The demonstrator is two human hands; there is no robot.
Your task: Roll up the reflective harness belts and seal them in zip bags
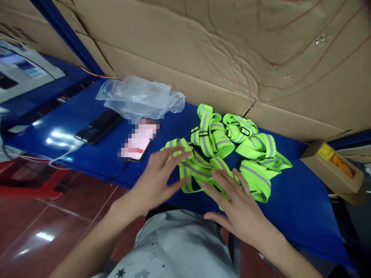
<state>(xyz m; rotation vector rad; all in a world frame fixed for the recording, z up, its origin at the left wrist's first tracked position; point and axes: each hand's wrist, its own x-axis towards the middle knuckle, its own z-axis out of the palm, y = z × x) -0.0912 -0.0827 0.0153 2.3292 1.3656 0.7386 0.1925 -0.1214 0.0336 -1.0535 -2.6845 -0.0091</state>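
Several neon yellow-green reflective straps (pixel 218 143) with silver stripes and black buckles lie in loose loops on a blue tabletop (pixel 304 208). My left hand (pixel 159 173) is over the left end of the heap, fingers spread. At the front of the heap, my right hand (pixel 234 200) hovers with its fingers apart, partly covering the nearer straps. Neither hand grips a strap; whether the fingertips touch the webbing I cannot tell.
Left of the straps lie a phone (pixel 142 143) with a lit screen and a black device (pixel 98 125) with a white cable. Clear plastic bags (pixel 142 96) rest behind them. A cardboard box (pixel 333 166) stands at the right end, and a cardboard wall (pixel 203 65) runs along the back.
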